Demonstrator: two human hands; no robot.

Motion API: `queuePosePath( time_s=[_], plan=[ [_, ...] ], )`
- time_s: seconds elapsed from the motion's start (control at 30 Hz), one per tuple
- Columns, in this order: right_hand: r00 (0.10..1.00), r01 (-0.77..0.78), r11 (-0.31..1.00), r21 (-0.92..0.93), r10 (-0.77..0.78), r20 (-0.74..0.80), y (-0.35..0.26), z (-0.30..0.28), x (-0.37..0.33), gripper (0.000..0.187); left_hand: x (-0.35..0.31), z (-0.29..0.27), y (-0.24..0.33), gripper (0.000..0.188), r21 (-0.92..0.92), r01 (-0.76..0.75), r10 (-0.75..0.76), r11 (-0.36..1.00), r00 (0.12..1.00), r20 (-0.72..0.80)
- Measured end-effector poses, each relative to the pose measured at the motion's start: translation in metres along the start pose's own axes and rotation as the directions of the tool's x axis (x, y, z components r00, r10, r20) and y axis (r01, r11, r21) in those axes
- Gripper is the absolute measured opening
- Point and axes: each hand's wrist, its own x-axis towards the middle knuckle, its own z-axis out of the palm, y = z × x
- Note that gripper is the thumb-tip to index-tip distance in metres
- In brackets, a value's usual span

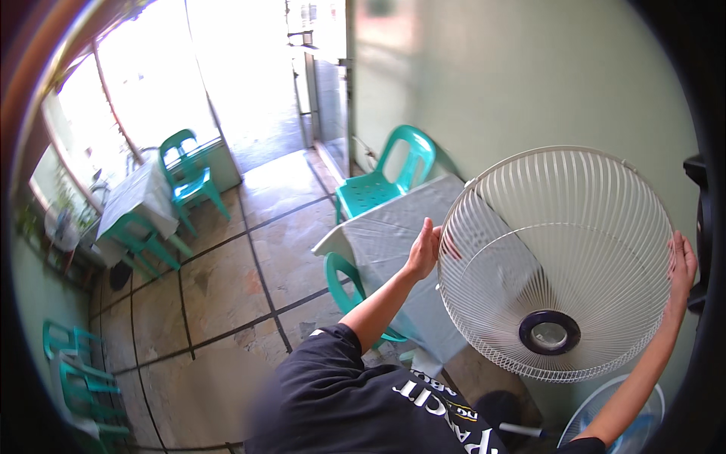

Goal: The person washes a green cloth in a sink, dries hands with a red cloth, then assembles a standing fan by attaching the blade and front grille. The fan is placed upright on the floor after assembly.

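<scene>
A large round white wire fan guard (560, 261) is held up in front of me, over a table's corner. It has a dark central ring (529, 334) with a hole through it. My left hand (425, 250) grips the left rim, thumb up and fingers curled behind the wires. My right hand (683, 263) is closed around the opposite rim, its fingers partly behind the wires. Below the guard, near my right forearm, is a round clear-and-bluish thing (614, 412) that may be another fan part. A short white rod (522, 430) shows beside it.
A table with a grey cover (401, 261) stands by the wall, with a green plastic chair (370, 189) behind it and another (344, 284) at its left. A second covered table (140, 193) with green chairs is near the windows. Black fittings (697, 227) stick out at far right.
</scene>
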Motion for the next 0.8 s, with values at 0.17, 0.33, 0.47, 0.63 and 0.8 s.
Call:
queuePosePath(
  time_s=[0.17, 0.33, 0.47, 0.63, 0.8],
  plan=[
    [0.991, 0.127, 0.983, -0.130, -0.119, 0.065, -0.010, -0.117, -0.041, 0.040, 0.007, 0.087, -0.062, 0.037, -0.277, 0.230, -0.285, 0.933, 0.942, -0.177],
    [0.888, -0.169, 0.940, -0.296, 0.015, -0.460, -0.013, -0.245, -0.158, 0.071, 0.006, 0.135, -0.122, 0.051, -0.309, 0.476, -0.457, 0.823, 0.879, 0.136],
    [0.719, -0.384, 0.912, 0.142, 0.392, -0.573, 0.068, -0.300, -0.271, 0.087, -0.008, 0.188, -0.189, 0.049, -0.375, 0.594, -0.499, 0.712, 0.803, 0.324],
    [0.903, -0.042, 0.780, 0.624, 0.297, -0.310, 0.109, -0.336, -0.392, 0.091, -0.034, 0.265, -0.270, 0.044, -0.342, 0.713, -0.516, 0.612, 0.688, 0.509],
    [0.748, 0.036, 0.830, 0.556, 0.347, -0.566, 0.091, -0.374, -0.452, 0.077, -0.074, 0.346, -0.322, 0.045, -0.243, 0.829, -0.642, 0.503, 0.547, 0.537]
  ],
)
